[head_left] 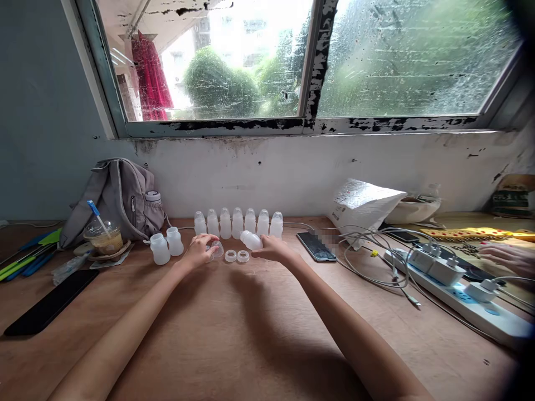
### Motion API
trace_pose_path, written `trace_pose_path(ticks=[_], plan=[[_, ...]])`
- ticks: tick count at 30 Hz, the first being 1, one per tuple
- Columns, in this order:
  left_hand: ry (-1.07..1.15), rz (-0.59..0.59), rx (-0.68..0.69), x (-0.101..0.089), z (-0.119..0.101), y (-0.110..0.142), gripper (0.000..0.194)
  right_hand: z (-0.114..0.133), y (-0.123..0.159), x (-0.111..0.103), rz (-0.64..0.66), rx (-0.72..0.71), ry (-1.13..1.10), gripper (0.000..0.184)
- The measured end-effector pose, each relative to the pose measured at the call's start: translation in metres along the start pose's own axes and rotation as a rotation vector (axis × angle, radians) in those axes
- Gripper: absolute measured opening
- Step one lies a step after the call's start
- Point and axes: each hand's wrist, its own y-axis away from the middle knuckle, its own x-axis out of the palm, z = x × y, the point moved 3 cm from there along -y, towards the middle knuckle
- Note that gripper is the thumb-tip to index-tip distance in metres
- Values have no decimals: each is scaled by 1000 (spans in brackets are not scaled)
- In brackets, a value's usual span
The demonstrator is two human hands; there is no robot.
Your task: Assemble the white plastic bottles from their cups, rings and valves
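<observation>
My right hand [276, 249] grips a frosted white baby bottle [252, 240], tilted on its side with its top toward the left, just above the table. Closed around a clear dome-shaped cap [218, 248] are the fingers of my left hand [198, 252], and another clear piece is partly hidden beneath them. Between my hands lie two white screw rings, a left ring [230, 256] and a right ring [243, 256]. Two open bottles without tops, a nearer one [159, 249] and a farther one [174, 241], stand left of my left hand. Behind, several capped bottles [225, 224] stand in a row.
To the left are a grey backpack [119, 195], an iced drink cup [104, 238], a black flat case [52, 303] and colored pens [33, 259]. On the right lie a phone [316, 247], tangled cables [368, 267] and a power strip [455, 295]. Another person's hand [507, 257] is at far right.
</observation>
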Motion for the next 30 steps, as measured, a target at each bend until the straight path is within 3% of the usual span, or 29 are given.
trace_pose_path(ticks=[3,8,15,18,21,23,26,30], plan=[[-25,40,7,6,4,-9,21,0,1,-1,-2,4,-1,37],[-77,66,1,17,8,0,22,0,3,-4,-17,10,-8,35],[-148,38,-27,17,14,2,24,0,3,-4,-9,-6,-36,37],[-199,-47,30,11,-6,-3,46,1,3,-3,55,-25,-105,41],[-278,-111,211,9,-39,-11,59,5,6,-3,205,-58,-253,44],[-283,-29,267,14,-58,-19,51,8,9,-4,299,-101,-340,41],[-260,137,205,23,-72,-30,31,8,11,-8,361,-156,-411,36],[-252,200,146,23,-81,-37,27,-2,8,-11,387,-208,-448,35]])
